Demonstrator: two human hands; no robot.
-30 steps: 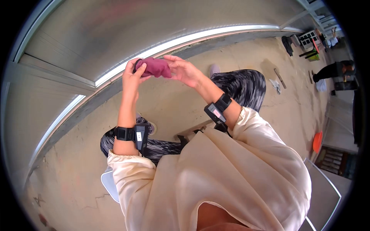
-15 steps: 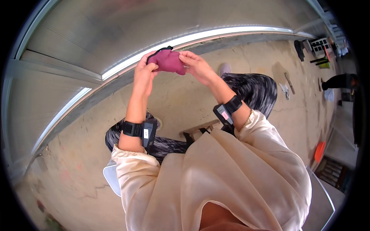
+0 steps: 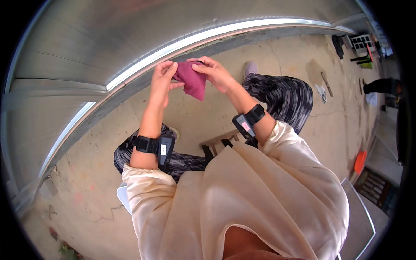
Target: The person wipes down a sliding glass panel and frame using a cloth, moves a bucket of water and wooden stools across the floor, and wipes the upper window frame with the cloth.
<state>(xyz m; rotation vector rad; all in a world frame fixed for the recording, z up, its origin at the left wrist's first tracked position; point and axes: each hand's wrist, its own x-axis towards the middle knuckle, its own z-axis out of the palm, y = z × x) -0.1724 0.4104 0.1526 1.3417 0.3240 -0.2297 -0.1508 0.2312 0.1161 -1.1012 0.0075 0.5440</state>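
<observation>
A small maroon cloth (image 3: 194,82) is stretched between my two hands, out in front of me. Its lower corner hangs down in a point, and a bit of black edging shows at the top by the right fingers. My left hand (image 3: 163,81) pinches its left side between thumb and fingers. On the upper right, my right hand (image 3: 215,74) grips it with the thumb laid over the front. What kind of article the cloth is I cannot tell.
A wooden stool or frame (image 3: 219,143) stands between my legs. The metal-framed wall panel (image 3: 60,56) runs ahead and to the left. At right on the concrete floor lie a stick (image 3: 326,84), a white scrap (image 3: 321,92) and an orange object (image 3: 360,161). Another person's dark-clothed leg (image 3: 381,86) shows far right.
The cloth has been turned so that a corner points downward, and the black edging is now mostly hidden. My right hand has shifted its grip to the upper side, and the hands are slightly closer.
</observation>
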